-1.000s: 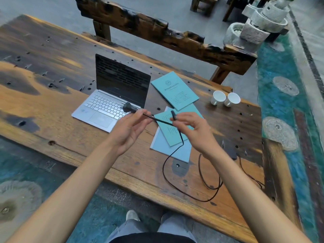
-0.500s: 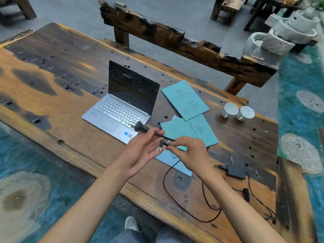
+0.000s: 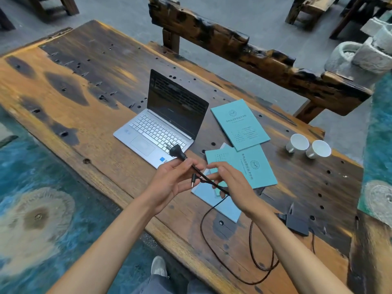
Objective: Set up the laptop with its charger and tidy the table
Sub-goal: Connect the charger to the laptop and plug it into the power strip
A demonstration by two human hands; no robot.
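Note:
A silver laptop (image 3: pixel 157 132) stands open with a dark screen on the wooden table (image 3: pixel 70 107). Above the table's near edge my left hand (image 3: pixel 171 183) holds the black cable just behind its mains plug (image 3: pixel 177 151), which sticks out over the laptop's front corner. My right hand (image 3: pixel 231 183) pinches the cables a little further along. The small angled laptop connector (image 3: pixel 193 179) dangles between the two hands. From my right hand the black cable (image 3: pixel 212 251) loops down over the table to the black charger brick (image 3: pixel 297 224) at the right.
Teal booklets (image 3: pixel 239 124) (image 3: pixel 254 168) and a pale blue one (image 3: pixel 214 198) lie right of the laptop. Two white cups (image 3: pixel 297 143) (image 3: pixel 318 148) lie tipped at the far right. A rough wooden bench (image 3: pixel 254 58) runs behind the table. My shoe (image 3: pixel 158 266) shows below the near edge.
The view has shifted, so the charger brick now shows. My hands have moved closer together on the cable, and the small connector has swung down to hang between them.

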